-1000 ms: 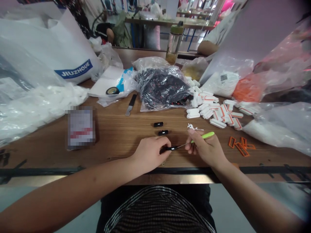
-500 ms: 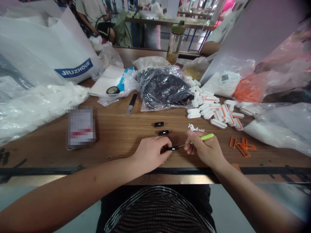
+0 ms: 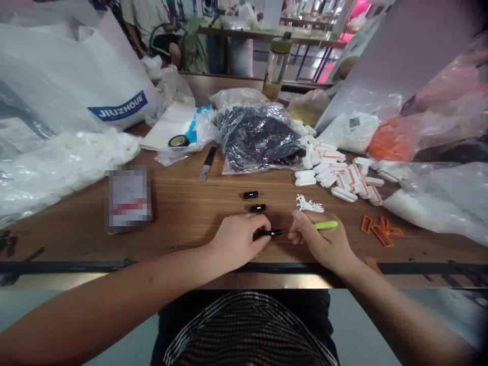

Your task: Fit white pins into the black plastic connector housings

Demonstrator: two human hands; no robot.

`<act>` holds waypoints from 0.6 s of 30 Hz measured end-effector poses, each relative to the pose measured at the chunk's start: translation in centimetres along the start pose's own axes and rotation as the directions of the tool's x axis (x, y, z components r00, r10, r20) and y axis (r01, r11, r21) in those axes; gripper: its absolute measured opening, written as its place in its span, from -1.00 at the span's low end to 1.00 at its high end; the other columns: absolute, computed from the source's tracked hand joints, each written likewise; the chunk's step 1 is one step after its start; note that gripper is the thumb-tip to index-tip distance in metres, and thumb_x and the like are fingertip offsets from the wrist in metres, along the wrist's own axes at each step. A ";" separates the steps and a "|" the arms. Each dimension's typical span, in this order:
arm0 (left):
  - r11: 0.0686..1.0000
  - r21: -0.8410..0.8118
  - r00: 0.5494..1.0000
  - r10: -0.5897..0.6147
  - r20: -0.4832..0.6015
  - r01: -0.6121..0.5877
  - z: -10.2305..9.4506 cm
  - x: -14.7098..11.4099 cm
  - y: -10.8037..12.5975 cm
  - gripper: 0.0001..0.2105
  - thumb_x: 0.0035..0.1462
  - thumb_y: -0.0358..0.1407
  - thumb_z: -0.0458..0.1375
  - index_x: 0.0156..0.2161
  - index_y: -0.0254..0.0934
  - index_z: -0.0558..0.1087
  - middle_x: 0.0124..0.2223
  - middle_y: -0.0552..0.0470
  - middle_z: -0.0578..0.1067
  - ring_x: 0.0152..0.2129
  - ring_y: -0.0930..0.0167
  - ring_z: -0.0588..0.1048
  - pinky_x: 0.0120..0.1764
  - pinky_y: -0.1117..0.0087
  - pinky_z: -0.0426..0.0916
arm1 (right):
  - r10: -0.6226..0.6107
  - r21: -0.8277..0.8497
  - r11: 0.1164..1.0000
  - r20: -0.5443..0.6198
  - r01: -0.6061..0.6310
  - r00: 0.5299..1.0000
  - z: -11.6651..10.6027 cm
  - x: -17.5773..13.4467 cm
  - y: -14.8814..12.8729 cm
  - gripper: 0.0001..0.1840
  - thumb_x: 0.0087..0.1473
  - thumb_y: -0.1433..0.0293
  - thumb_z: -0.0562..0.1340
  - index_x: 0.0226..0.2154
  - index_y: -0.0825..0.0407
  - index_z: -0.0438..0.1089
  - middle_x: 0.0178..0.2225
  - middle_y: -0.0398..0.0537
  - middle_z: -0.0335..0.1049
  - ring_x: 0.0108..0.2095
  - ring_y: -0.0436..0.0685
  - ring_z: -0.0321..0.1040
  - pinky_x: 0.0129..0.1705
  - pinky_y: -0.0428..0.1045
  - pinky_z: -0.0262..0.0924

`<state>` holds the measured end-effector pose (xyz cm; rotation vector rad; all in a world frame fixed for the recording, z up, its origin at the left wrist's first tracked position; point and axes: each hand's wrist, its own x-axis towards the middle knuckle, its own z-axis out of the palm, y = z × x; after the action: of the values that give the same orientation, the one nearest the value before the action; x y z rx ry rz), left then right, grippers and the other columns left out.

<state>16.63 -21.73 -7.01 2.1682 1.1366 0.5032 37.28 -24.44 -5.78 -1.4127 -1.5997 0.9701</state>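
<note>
My left hand point(image 3: 244, 238) pinches a small black plastic part point(image 3: 273, 233) against the wooden table, a white spot showing on its top. Closed around a thin tool with a lime-green handle point(image 3: 326, 224), my right hand point(image 3: 318, 236) is just right of that part. The tool's thin metal shaft points toward the part; its tip is hard to make out. Two similar black parts point(image 3: 257, 208) lie beyond my left hand, each with white marks. Beyond my right hand is a small heap of tiny white pieces point(image 3: 309, 204).
White casings with orange strips point(image 3: 353, 178) are piled at the right, near loose orange frames point(image 3: 381, 235). A clear bag of black parts point(image 3: 259, 137) sits at the back, with a flat metal blade point(image 3: 208, 163) beside it. A bottle point(image 3: 277, 66) stands behind.
My right hand has shifted slightly right and down with the green-handled tool, its handle now lying flatter. More of the tiny white heap shows. My left hand keeps its pinch on the black part.
</note>
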 end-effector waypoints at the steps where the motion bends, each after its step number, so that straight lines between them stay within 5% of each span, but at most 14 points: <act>1: 1.000 -0.002 1.000 -0.003 -0.003 0.003 0.0 0.0 0.0 -0.93 0.09 -0.34 0.20 -0.28 -0.21 0.49 -0.45 0.13 0.44 -0.57 0.47 0.36 -0.44 0.41 0.22 | 0.011 0.024 1.000 -0.034 -0.010 0.999 0.0 -0.1 0.0 -0.52 0.22 0.13 0.13 -0.60 0.04 0.40 -0.63 -0.11 0.40 -0.65 -0.05 0.32 -0.61 -0.14 0.23; 5: 1.000 -0.022 1.000 -0.006 -0.013 0.005 0.1 0.0 0.1 -0.93 0.08 -0.35 0.21 -0.28 -0.22 0.49 -0.46 0.13 0.45 -0.56 0.47 0.37 -0.44 0.42 0.22 | 0.042 0.090 0.995 -0.131 -0.031 0.991 0.1 -0.2 0.0 -0.48 0.21 0.08 0.13 -0.63 0.05 0.40 -0.64 -0.08 0.41 -0.66 -0.04 0.31 -0.62 -0.13 0.24; 18: 1.000 -0.022 1.000 -0.015 -0.010 0.015 0.0 0.0 0.2 -0.94 0.08 -0.34 0.19 -0.29 -0.21 0.49 -0.47 0.13 0.43 -0.56 0.47 0.37 -0.44 0.42 0.25 | 0.065 0.093 0.994 -0.070 -0.058 0.995 0.5 0.0 0.1 -0.48 0.19 0.08 0.13 -0.63 0.05 0.41 -0.65 -0.08 0.41 -0.67 -0.04 0.32 -0.62 -0.12 0.24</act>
<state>16.76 -21.79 -6.90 2.1386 1.1469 0.5182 36.82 -24.42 -6.05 -1.4255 -1.4483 1.0028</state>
